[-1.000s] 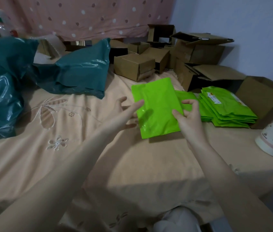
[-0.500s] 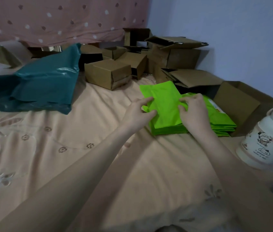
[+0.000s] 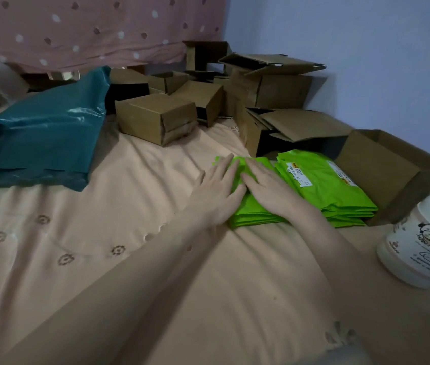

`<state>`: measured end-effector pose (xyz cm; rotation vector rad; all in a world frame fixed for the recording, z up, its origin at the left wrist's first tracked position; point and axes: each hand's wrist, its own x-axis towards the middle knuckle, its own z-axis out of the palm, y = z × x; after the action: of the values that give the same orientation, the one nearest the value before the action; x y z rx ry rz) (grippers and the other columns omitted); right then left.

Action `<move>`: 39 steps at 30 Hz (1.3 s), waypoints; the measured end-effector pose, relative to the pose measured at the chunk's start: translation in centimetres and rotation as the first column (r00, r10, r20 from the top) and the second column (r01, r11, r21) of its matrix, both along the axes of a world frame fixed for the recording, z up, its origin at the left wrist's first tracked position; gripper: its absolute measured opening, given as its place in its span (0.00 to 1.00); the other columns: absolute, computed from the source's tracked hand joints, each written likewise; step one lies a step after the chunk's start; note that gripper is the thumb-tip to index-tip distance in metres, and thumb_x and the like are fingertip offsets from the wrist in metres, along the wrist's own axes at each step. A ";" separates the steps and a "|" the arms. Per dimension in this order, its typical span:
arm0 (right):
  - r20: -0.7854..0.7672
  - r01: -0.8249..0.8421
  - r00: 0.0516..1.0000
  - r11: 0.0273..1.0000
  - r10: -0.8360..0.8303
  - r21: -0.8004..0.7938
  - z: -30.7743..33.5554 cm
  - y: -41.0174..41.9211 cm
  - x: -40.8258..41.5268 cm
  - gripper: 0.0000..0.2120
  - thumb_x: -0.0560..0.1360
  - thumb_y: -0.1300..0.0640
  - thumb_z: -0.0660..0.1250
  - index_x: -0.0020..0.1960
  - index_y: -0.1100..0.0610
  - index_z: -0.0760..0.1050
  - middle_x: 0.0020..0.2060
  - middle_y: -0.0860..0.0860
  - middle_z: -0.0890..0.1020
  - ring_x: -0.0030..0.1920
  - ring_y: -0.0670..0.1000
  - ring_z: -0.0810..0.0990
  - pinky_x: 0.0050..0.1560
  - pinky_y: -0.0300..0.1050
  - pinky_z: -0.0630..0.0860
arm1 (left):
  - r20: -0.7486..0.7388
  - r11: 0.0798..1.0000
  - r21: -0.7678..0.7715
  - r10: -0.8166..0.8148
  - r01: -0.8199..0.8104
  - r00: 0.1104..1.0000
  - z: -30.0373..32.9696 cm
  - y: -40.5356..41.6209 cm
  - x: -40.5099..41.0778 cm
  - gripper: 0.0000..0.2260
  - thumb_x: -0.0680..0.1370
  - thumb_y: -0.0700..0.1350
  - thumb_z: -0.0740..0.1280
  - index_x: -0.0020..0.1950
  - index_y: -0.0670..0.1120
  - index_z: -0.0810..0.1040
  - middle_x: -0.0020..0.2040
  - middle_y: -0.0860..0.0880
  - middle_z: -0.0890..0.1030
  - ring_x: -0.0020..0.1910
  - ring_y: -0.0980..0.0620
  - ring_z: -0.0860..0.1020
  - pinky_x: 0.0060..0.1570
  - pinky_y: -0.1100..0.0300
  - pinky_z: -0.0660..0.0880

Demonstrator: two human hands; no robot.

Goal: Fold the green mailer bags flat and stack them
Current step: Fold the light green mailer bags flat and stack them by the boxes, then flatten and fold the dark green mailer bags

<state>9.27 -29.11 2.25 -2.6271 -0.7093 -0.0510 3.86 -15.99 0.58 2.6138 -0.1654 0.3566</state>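
Your left hand (image 3: 215, 191) and right hand (image 3: 269, 189) press flat, fingers straight, on the nearer stack of green mailer bags (image 3: 254, 216) on the bed (image 3: 129, 233).

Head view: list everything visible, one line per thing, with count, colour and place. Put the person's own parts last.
Green mailer bags: two stacks side by side, bright green, on the bedsheet; the nearer stack lies under both hands, the right stack shows a label on top.
Teal plastic bag: one, dark teal, far left.
Cardboard boxes: several, brown, along the back and right, some open.
Jar: one, white with cartoon print, right edge.
Bedsheet: one, peach with embroidered flowers.
Curtain: pink, dotted, at the back.
Wall: pale blue, right.
Left hand: flat, pressing the nearer stack.
Right hand: flat, pressing beside it.
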 end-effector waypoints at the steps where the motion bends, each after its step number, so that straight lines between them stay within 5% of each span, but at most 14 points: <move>1: -0.028 -0.010 1.000 1.000 0.009 -0.021 -0.4 -0.1 0.2 0.25 0.82 0.51 0.50 0.76 0.58 0.52 0.77 0.55 0.54 0.77 0.50 0.50 0.76 0.47 0.45 | -0.040 0.999 0.031 -0.011 0.012 0.999 -0.4 -0.2 0.2 0.30 0.76 0.58 0.44 0.77 0.50 0.51 0.78 0.53 0.50 0.76 0.55 0.47 0.74 0.49 0.47; 6: 0.018 0.011 1.000 0.994 -0.009 -0.112 -2.1 -0.5 0.7 0.25 0.82 0.49 0.47 0.77 0.53 0.49 0.77 0.51 0.49 0.77 0.49 0.46 0.76 0.50 0.44 | -0.076 0.999 0.051 0.006 -0.002 0.997 -2.3 -0.5 0.0 0.34 0.72 0.61 0.38 0.77 0.50 0.48 0.78 0.54 0.48 0.76 0.56 0.45 0.72 0.47 0.49; 14: 0.014 0.026 1.000 0.986 -0.024 -0.165 -2.1 -0.3 0.8 0.25 0.82 0.49 0.48 0.77 0.54 0.50 0.77 0.53 0.49 0.77 0.49 0.46 0.76 0.49 0.44 | -0.143 0.999 0.031 -0.006 0.011 0.990 -2.0 -0.5 0.1 0.28 0.79 0.57 0.43 0.77 0.48 0.48 0.78 0.51 0.48 0.77 0.54 0.45 0.73 0.45 0.48; 21: -0.113 0.016 0.994 0.966 0.013 0.258 -0.4 -0.5 0.1 0.33 0.76 0.51 0.66 0.76 0.54 0.55 0.75 0.52 0.60 0.75 0.49 0.58 0.71 0.39 0.54 | -0.233 0.967 -0.252 -0.108 0.047 0.966 -0.5 0.5 -0.3 0.26 0.82 0.55 0.49 0.77 0.50 0.44 0.78 0.47 0.41 0.76 0.53 0.39 0.72 0.50 0.37; 24: 0.009 0.048 0.999 0.963 -0.052 0.263 0.0 -0.8 -0.2 0.35 0.71 0.50 0.72 0.73 0.55 0.61 0.71 0.53 0.67 0.72 0.52 0.64 0.63 0.35 0.59 | -0.206 0.974 -0.223 -0.091 0.043 0.974 -0.1 1.7 -1.3 0.27 0.81 0.57 0.50 0.77 0.53 0.43 0.77 0.48 0.38 0.76 0.53 0.38 0.72 0.49 0.36; 26: 0.105 0.075 0.989 0.972 -0.100 0.221 0.4 -0.7 -0.4 0.33 0.68 0.48 0.74 0.69 0.56 0.67 0.66 0.55 0.73 0.68 0.55 0.69 0.63 0.41 0.63 | -0.184 0.981 -0.188 -0.075 0.040 0.980 0.5 2.9 -2.3 0.27 0.81 0.57 0.50 0.77 0.54 0.42 0.77 0.48 0.37 0.76 0.53 0.37 0.72 0.48 0.36; 31: 0.288 0.085 0.945 0.966 -0.156 0.245 2.3 1.3 -1.6 0.20 0.75 0.49 0.66 0.63 0.59 0.72 0.60 0.55 0.77 0.63 0.57 0.73 0.59 0.46 0.66 | -0.100 0.988 -0.150 0.008 -0.023 0.995 2.4 7.3 -4.9 0.27 0.81 0.57 0.50 0.77 0.56 0.43 0.77 0.49 0.37 0.76 0.52 0.37 0.71 0.47 0.35; 36: 0.329 -0.107 0.944 0.951 0.006 0.290 4.4 7.2 -4.1 0.15 0.77 0.58 0.64 0.62 0.61 0.73 0.61 0.57 0.76 0.64 0.56 0.72 0.63 0.44 0.65 | 0.030 0.984 -0.090 0.157 -0.154 0.987 3.3 12.9 -7.4 0.28 0.81 0.55 0.54 0.77 0.54 0.45 0.78 0.50 0.39 0.76 0.52 0.42 0.72 0.46 0.40; 39: 0.202 -0.126 0.978 0.929 0.057 0.349 4.5 11.7 -5.2 0.16 0.76 0.56 0.63 0.63 0.59 0.72 0.60 0.56 0.76 0.62 0.54 0.73 0.62 0.48 0.69 | 0.099 0.953 -0.148 0.282 -0.266 0.954 3.1 16.7 -9.3 0.28 0.79 0.49 0.60 0.77 0.53 0.52 0.78 0.50 0.46 0.76 0.50 0.49 0.74 0.45 0.48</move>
<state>4.08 -17.38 6.72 -2.2525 -0.8005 -0.3725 -5.40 0.73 3.73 2.4850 0.1801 0.5999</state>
